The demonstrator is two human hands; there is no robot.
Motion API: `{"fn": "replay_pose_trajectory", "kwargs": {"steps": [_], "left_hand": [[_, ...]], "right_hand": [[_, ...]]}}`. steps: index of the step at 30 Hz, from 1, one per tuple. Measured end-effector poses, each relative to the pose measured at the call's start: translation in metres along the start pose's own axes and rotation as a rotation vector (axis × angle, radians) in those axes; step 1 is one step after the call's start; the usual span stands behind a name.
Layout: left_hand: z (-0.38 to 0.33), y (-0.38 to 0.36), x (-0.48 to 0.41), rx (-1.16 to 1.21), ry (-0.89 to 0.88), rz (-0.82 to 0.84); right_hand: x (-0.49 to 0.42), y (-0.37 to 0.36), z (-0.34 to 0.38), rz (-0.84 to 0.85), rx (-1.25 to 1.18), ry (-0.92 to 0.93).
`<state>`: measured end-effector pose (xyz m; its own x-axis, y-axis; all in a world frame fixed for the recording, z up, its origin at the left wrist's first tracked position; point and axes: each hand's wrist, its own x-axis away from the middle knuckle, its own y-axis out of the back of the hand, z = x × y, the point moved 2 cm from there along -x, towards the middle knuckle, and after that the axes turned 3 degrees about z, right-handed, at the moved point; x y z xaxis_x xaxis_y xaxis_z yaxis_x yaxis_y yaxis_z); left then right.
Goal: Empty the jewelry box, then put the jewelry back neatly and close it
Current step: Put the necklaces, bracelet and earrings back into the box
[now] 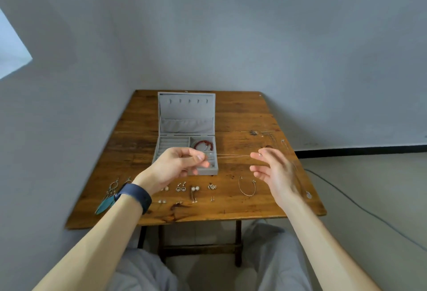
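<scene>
Head view: left hand [178, 166] and right hand [272, 170] each pinch one end of a thin chain [231, 155], taut above the open jewelry box [187, 115] (red bracelet [203, 144] inside).

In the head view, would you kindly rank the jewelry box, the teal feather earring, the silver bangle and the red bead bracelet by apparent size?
1. jewelry box, clearly largest.
2. teal feather earring, though partly hidden.
3. silver bangle and red bead bracelet look alike; the bracelet lies farther off, so unranked.
</scene>
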<state>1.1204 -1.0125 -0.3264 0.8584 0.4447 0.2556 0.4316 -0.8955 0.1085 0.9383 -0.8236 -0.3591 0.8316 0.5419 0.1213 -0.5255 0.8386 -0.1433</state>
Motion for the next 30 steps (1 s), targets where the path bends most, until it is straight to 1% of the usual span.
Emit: {"fn": "replay_pose_trajectory", "kwargs": {"steps": [3,6,8,11,12,16,22,23,24,25,27,28,30], "left_hand": [[-0.001,0.008,-0.003,-0.119,-0.056,-0.119],[-0.002,0.011,-0.006,-0.153,-0.089,-0.163],[0.000,0.013,-0.007,-0.081,-0.078,-0.166],[-0.001,0.016,-0.012,0.198,-0.062,-0.168],[-0.001,0.018,-0.014,0.245,-0.068,-0.185],[-0.011,0.026,-0.024,0.209,-0.094,-0.298],[-0.042,0.045,-0.046,0.185,-0.117,-0.376],[-0.048,0.049,-0.050,0.141,-0.125,-0.402],[-0.054,0.054,-0.055,0.044,-0.137,-0.438],[-0.060,0.060,-0.060,-0.130,-0.155,-0.483],[-0.072,0.068,-0.070,-0.563,-0.194,-0.560],[-0.076,0.072,-0.076,-0.722,-0.219,-0.597],[-0.086,0.080,-0.088,-0.880,-0.264,-0.660]], "right_hand": [[0.001,-0.001,0.000,-0.014,0.099,0.083],[0.001,-0.003,-0.002,0.014,0.173,0.136],[0.002,-0.003,-0.002,0.035,0.195,0.139],[0.003,-0.002,-0.003,0.096,0.235,0.122],[0.002,-0.001,-0.004,0.123,0.271,0.123],[0.000,-0.007,-0.007,0.174,0.353,0.133],[-0.017,-0.030,-0.009,0.126,0.384,0.134],[-0.021,-0.035,-0.008,0.127,0.387,0.127],[-0.027,-0.040,-0.007,0.133,0.390,0.123],[-0.033,-0.045,-0.006,0.133,0.401,0.126],[-0.050,-0.057,-0.004,0.128,0.447,0.144],[-0.060,-0.063,-0.003,0.125,0.468,0.161],[-0.081,-0.076,0.000,0.127,0.525,0.213]]}}
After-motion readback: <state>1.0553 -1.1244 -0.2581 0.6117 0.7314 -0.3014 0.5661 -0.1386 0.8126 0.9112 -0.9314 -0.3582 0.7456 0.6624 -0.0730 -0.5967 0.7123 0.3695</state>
